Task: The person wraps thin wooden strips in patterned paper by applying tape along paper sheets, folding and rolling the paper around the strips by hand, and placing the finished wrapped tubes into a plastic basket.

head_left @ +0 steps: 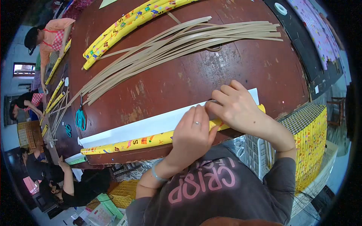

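A partly rolled sheet of wrapping paper lies along the near table edge, its white underside (151,124) facing up and its yellow printed roll (139,142) nearest my body. My left hand (192,132), with a ring and a pale blue bracelet, rests over the sheet and roll. Its fingers are stretched out side by side, and the thumb is apart over the yellow roll. Against the left fingertips, my right hand (235,109) has its fingers curled at the sheet's far edge. Whatever is between the right fingertips is hidden.
Long tan strips (169,47) and finished yellow rolls (124,28) lie across the red-brown table (256,71). Teal-handled scissors (80,119) lie at left. A tape roll (280,8) sits far right. Yellow rolls (311,150) stand in a crate. Co-workers (52,37) work along the left side.
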Available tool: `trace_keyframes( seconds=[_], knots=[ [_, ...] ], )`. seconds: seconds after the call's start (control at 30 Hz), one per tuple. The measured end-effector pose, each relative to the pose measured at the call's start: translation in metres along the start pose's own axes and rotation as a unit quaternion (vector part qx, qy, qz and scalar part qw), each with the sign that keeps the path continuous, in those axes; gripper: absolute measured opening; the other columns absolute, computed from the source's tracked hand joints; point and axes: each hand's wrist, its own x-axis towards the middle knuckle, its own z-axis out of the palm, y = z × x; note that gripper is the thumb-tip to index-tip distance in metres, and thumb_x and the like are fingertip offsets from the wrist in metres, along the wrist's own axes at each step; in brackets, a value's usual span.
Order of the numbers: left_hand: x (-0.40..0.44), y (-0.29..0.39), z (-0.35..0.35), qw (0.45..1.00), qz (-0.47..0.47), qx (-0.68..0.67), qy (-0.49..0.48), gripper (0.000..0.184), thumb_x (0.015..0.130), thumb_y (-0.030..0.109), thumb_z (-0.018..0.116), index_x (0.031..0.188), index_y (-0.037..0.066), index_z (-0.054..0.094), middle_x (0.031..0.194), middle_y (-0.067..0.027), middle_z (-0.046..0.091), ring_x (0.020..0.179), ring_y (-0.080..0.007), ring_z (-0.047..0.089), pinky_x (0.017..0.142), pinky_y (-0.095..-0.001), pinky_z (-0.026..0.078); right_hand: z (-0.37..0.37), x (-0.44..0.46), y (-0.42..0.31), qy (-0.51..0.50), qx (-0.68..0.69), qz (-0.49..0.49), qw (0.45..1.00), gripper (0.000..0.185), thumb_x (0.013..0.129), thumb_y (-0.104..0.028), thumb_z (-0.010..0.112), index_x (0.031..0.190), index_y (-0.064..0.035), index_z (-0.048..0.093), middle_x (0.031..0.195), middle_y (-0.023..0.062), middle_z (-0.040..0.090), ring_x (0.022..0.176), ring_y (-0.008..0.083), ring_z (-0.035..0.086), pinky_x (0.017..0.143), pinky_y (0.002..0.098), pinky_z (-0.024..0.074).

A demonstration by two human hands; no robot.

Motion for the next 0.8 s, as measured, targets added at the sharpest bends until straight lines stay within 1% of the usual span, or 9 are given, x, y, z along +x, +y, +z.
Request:
trace_keyframes(
  seconds=[0.1, 0.2, 0.27, 0.33, 0.4, 0.5, 0.57, 0.7, 0.8],
  knots=[
    [0.004, 0.008, 0.007, 0.999, 0.021, -0.034, 0.024, 0.047, 0.072, 0.014, 0.078, 0.108, -0.012, 0.061, 0.11, -0.0272, 0.061, 0.099, -0.039, 0.064, 0.083, -0.0415, 0.056, 0.0, -0.001, 0.001, 0.001, 0.019, 0.007, 1.0, 0.023, 0.074, -0.022, 0.065, 0.094, -0.0117, 0.07, 0.085, 0.0013, 0.058, 0.082, 0.0191, 0.058, 0.075, 0.0354, 0.0421],
    [0.004, 0.007, 0.007, 0.999, 0.005, -0.049, 0.01, 0.047, 0.074, 0.016, 0.078, 0.109, -0.011, 0.062, 0.111, -0.0273, 0.061, 0.1, -0.0391, 0.064, 0.084, -0.0413, 0.056, -0.004, -0.003, 0.006, -0.01, 0.019, 0.016, 1.0, 0.027, 0.077, -0.022, 0.067, 0.102, -0.0129, 0.071, 0.082, 0.0006, 0.058, 0.08, 0.0189, 0.06, 0.076, 0.036, 0.0423],
    [0.001, 0.005, 0.006, 1.0, 0.014, -0.01, -0.014, 0.05, 0.081, 0.026, 0.074, 0.109, -0.013, 0.063, 0.113, -0.0273, 0.064, 0.105, -0.037, 0.063, 0.091, -0.0404, 0.054, -0.015, -0.004, 0.01, -0.029, 0.046, 0.028, 0.998, 0.031, 0.077, -0.021, 0.07, 0.107, -0.0133, 0.069, 0.082, 0.001, 0.06, 0.08, 0.0194, 0.061, 0.077, 0.0362, 0.0425],
    [0.002, 0.004, 0.006, 1.0, 0.016, -0.025, -0.011, 0.05, 0.08, 0.024, 0.074, 0.112, -0.013, 0.062, 0.114, -0.0283, 0.062, 0.105, -0.0387, 0.063, 0.089, -0.0412, 0.055, -0.019, -0.006, 0.016, -0.048, 0.072, 0.038, 0.996, 0.036, 0.077, -0.02, 0.072, 0.112, -0.0138, 0.068, 0.082, 0.0014, 0.061, 0.079, 0.02, 0.062, 0.078, 0.0364, 0.0427],
    [0.002, 0.002, 0.006, 0.999, 0.017, -0.04, -0.005, 0.051, 0.079, 0.023, 0.074, 0.114, -0.013, 0.061, 0.115, -0.0292, 0.061, 0.104, -0.0404, 0.064, 0.087, -0.0419, 0.055, -0.021, -0.011, 0.023, -0.03, 0.151, 0.068, 0.986, 0.045, 0.076, -0.017, 0.077, 0.118, -0.013, 0.065, 0.085, 0.003, 0.064, 0.078, 0.0219, 0.064, 0.078, 0.0369, 0.0431],
    [0.002, 0.002, 0.005, 0.998, 0.007, -0.048, -0.029, 0.052, 0.083, 0.025, 0.072, 0.116, -0.013, 0.06, 0.115, -0.0293, 0.062, 0.105, -0.041, 0.064, 0.089, -0.0435, 0.055, -0.03, -0.019, 0.033, -0.042, 0.217, 0.098, 0.97, 0.05, 0.073, -0.015, 0.08, 0.119, -0.0117, 0.063, 0.088, 0.0047, 0.066, 0.079, 0.0239, 0.064, 0.075, 0.0375, 0.0441],
    [0.001, 0.0, 0.007, 0.997, 0.006, -0.03, -0.068, 0.054, 0.085, 0.028, 0.071, 0.121, -0.01, 0.059, 0.124, -0.0258, 0.06, 0.113, -0.0377, 0.06, 0.089, -0.0407, 0.054, -0.034, -0.028, 0.039, -0.046, 0.213, 0.107, 0.97, 0.047, 0.073, -0.014, 0.08, 0.117, -0.0117, 0.064, 0.087, 0.0051, 0.065, 0.079, 0.0247, 0.064, 0.073, 0.0377, 0.0452],
    [-0.01, -0.002, 0.015, 0.999, 0.038, 0.015, 0.006, 0.057, 0.086, 0.03, 0.071, 0.128, -0.006, 0.058, 0.135, -0.02, 0.055, 0.12, -0.0323, 0.054, 0.089, -0.0362, 0.053, -0.039, -0.052, 0.059, -0.034, 0.222, 0.104, 0.969, 0.037, 0.072, -0.009, 0.078, 0.108, -0.0122, 0.071, 0.085, 0.0061, 0.063, 0.078, 0.0263, 0.063, 0.067, 0.0381, 0.0485],
    [-0.005, -0.002, 0.008, 0.997, 0.054, 0.05, 0.011, 0.052, 0.089, 0.035, 0.068, 0.12, -0.005, 0.063, 0.132, -0.0162, 0.056, 0.117, -0.0296, 0.054, 0.093, -0.0341, 0.051, -0.046, -0.064, 0.067, -0.024, 0.194, 0.092, 0.976, 0.035, 0.068, -0.005, 0.076, 0.102, -0.0125, 0.075, 0.085, 0.0053, 0.062, 0.078, 0.0259, 0.063, 0.067, 0.0378, 0.0498]
  ],
)
